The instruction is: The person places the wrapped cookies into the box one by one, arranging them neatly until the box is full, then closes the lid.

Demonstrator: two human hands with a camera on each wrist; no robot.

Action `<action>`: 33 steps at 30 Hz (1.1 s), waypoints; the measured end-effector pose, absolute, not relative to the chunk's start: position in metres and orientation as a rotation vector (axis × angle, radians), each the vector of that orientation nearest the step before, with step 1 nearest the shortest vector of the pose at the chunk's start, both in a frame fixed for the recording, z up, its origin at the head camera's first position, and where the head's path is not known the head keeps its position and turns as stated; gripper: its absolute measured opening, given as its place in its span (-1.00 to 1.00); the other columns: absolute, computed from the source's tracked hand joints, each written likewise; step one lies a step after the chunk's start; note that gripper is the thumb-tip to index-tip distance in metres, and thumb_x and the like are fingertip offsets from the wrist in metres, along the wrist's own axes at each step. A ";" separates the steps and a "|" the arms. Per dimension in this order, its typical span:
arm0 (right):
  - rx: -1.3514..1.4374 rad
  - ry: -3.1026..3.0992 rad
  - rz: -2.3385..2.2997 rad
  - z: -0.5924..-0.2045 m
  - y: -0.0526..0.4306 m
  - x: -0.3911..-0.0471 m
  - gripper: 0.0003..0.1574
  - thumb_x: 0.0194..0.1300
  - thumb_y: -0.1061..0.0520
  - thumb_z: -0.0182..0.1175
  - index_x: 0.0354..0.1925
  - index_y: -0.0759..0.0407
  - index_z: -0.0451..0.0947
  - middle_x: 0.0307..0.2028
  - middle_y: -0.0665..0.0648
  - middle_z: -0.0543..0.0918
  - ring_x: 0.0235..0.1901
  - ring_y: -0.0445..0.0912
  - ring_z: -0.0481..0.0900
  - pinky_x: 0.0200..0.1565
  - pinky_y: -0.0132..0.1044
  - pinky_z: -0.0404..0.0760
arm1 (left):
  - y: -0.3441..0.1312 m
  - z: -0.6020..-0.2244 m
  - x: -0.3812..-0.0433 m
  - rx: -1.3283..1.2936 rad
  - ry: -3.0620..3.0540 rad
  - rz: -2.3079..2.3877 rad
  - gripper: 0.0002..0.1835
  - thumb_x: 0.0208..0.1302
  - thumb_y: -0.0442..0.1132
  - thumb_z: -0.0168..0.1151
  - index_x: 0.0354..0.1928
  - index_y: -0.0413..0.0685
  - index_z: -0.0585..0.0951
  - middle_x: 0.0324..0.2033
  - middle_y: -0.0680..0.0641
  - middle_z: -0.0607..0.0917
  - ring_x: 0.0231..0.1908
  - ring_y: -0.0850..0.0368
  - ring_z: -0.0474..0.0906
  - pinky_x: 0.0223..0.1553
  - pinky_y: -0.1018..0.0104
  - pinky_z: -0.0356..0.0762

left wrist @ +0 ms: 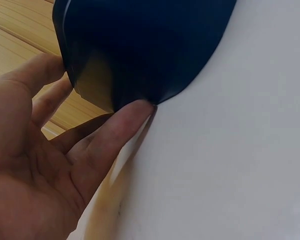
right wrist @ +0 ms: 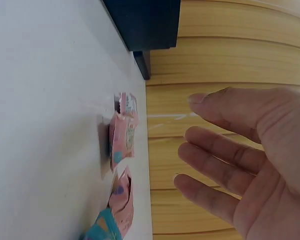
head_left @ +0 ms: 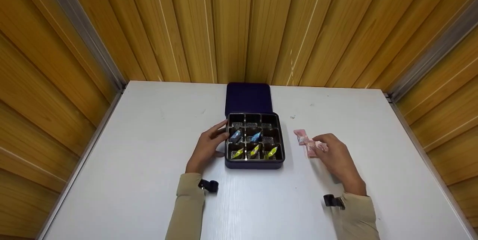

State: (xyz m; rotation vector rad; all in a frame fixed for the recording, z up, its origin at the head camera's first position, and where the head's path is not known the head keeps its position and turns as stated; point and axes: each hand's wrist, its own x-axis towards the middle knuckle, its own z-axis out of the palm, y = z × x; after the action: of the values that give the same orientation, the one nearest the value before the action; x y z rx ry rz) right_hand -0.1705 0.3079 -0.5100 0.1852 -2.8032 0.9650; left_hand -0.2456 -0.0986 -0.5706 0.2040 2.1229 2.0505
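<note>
Packets in pink wrapping lie close together on the white counter, to the right of a dark box, with something teal near them, cut off at the picture's edge. From where I stand, picking up one packet looks like the step in hand. I'd pinch a single one by its crimped end, lightly, so its neighbours aren't dragged along, and keep the box steady meanwhile.

The right hand hovers over the packets, thumb and fingers parted and slightly bent, nothing between them that I can see. The left hand touches the box's left side, fingers spread and fairly straight, bracing it rather than clutching it, I'd judge.

Inside the box, yellow sweets fill the front three compartments, one apiece; blue sweets sit in the left and centre ones of the middle row. Its lid lies behind, towards the wood-patterned wall.
</note>
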 end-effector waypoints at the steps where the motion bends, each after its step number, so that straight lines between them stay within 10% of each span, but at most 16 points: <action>1: 0.171 -2.813 0.960 -0.510 0.310 -0.169 -0.63 0.39 0.37 0.37 0.13 0.40 0.62 0.13 0.42 0.62 0.19 0.38 0.58 0.24 0.31 0.52 | -0.099 -0.570 -0.245 0.208 2.125 2.050 -0.41 0.54 -0.10 0.32 0.55 0.25 0.49 0.38 -0.28 0.55 0.25 -0.26 0.59 -0.40 -0.05 0.81; 33: -0.094 -2.988 0.756 -0.518 0.338 -0.129 -0.47 0.34 0.23 0.46 0.17 0.49 0.59 0.08 0.50 0.63 -0.02 0.32 0.66 -0.09 0.24 0.68 | -0.098 -0.570 -0.245 0.183 2.137 2.039 -0.42 0.53 -0.09 0.34 0.53 0.33 0.51 0.38 -0.23 0.57 0.24 -0.21 0.60 -0.39 -0.05 0.81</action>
State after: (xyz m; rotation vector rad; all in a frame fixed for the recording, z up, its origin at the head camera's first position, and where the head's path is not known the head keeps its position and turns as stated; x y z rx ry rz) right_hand -0.1290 0.3384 -0.5182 -0.0935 -2.9881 0.7559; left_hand -0.2452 -0.0977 -0.5700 0.1832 2.1368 2.0394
